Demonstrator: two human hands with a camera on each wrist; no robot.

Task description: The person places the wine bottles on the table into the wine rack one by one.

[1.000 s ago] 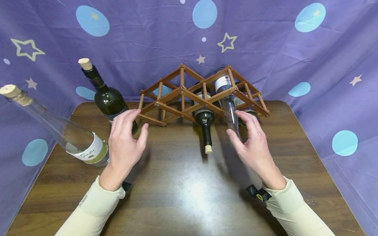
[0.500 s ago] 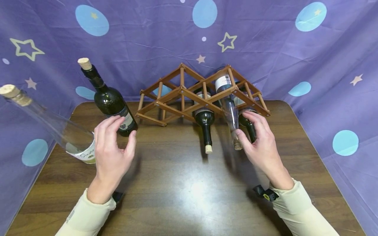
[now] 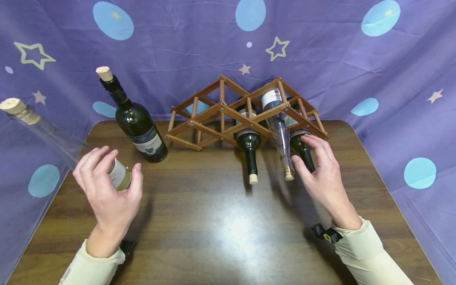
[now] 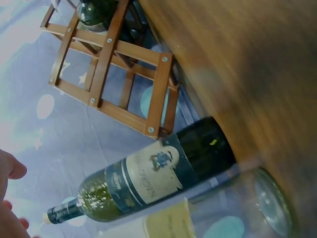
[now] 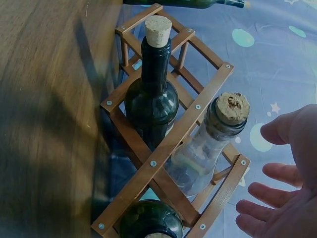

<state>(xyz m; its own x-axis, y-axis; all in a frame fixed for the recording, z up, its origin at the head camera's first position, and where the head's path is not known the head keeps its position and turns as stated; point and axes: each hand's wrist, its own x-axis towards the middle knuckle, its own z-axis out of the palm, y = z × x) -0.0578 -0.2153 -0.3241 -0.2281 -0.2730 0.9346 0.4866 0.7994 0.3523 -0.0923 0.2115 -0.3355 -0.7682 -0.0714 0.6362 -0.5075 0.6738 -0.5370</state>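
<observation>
My left hand [image 3: 110, 190] hovers before the standing clear bottle [image 3: 57, 133], its fingers loosely bent and partly hiding the label. In the left wrist view that hand [image 4: 7, 213] shows at the edge, apart from the glass. Beside it stands a dark green wine bottle [image 3: 142, 130] with a cork. My right hand [image 3: 322, 178] is near the neck of a dark bottle [image 3: 301, 144] lying in the wooden wine rack [image 3: 221, 105]. The right wrist view shows this hand [image 5: 307, 198] with spread fingers, holding nothing. The rack also bears another dark bottle [image 3: 248, 144] and a clear one [image 3: 281, 134].
The bottles in the rack point their corked necks toward me, over the wooden table [image 3: 213, 221]. Slots on the rack's left side hold no bottle. A purple cloth [image 3: 199, 35] with stars and dots hangs behind.
My left hand has moved left and toward me, from beside the dark bottle to before the clear one. My right hand has drifted right, away from the racked clear bottle.
</observation>
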